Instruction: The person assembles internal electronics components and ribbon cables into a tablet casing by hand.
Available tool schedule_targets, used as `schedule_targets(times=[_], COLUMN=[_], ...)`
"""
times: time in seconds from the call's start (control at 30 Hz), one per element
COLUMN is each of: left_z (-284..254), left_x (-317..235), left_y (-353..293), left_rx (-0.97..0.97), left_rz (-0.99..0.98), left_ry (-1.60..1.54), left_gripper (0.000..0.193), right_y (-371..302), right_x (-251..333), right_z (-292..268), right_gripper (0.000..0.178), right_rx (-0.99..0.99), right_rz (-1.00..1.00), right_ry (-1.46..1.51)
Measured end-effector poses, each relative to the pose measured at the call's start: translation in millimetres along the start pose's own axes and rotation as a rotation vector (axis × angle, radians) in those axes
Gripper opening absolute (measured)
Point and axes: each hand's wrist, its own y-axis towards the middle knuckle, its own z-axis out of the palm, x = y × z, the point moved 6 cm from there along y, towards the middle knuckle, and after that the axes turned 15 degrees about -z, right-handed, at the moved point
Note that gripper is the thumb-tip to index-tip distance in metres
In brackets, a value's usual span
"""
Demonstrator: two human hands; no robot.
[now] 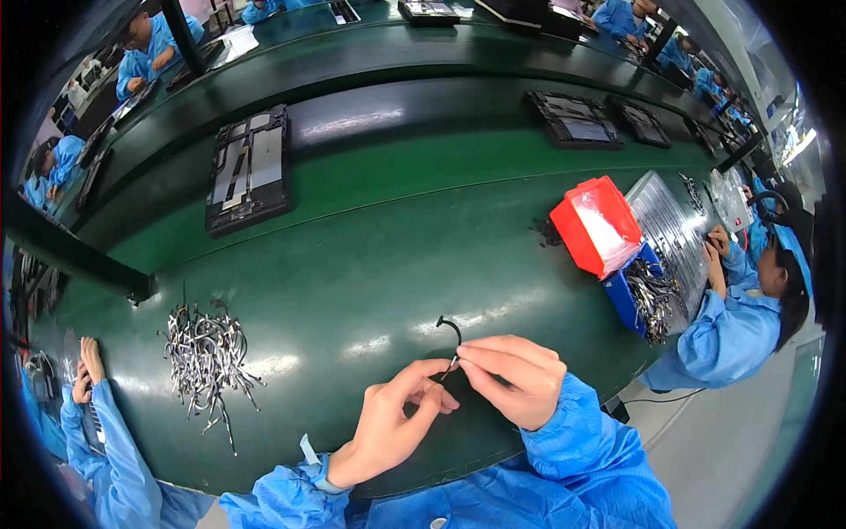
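Note:
In front of me, a short thin cable [456, 329] is held up between my two hands. Its black end curves up and to the left, and a small silvery part shows lower down at the fingertips. My right hand [522, 375] pinches it with thumb and forefinger. From the other side, my left hand [397, 425] has its thumb and fingertips closed around the cable's lower end, partly hiding it. A loose pile of similar black and silvery cables [209, 357] lies on the green table to my left.
At right stand a red bin [599, 227], a blue bin [630, 291] full of cables, and a ribbed clear tray [674, 238]. Beyond, device housings [251, 172] sit on a dark belt [379, 110]. Co-workers sit close on both sides; a dark post [79, 251] rises at left.

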Motion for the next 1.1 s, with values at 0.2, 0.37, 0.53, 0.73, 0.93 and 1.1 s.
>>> schedule_targets(times=[0.2,0.37,0.53,0.73,0.93,1.1], left_z=[6,9,1,2,-3,-5], left_x=[-6,-10,15,43,45,41], left_y=[-2,-1,2,20,20,16], left_rx=[-0.073,-0.135,-0.089,-0.060,-0.043,0.029], left_rz=[0.105,0.257,0.150,0.025,0.022,-0.131], left_ry=[0.074,0.181,0.125,0.011,0.011,0.032], left_gripper=[0.032,0.032,0.031,0.028,0.027,0.027], right_y=[-7,-8,26,26,27,50], right_x=[-2,-4,-70,-208,-247,-294], right_z=[5,-1,-75,-182,-182,-209], right_gripper=[0.020,0.017,0.004,0.016,0.022,0.023], right_rx=[0.026,0.051,-0.036,0.322,0.476,0.291], right_rz=[-0.042,-0.044,0.233,0.370,0.631,0.658], right_ry=[0.117,0.095,-0.131,-0.521,-0.573,-0.433])
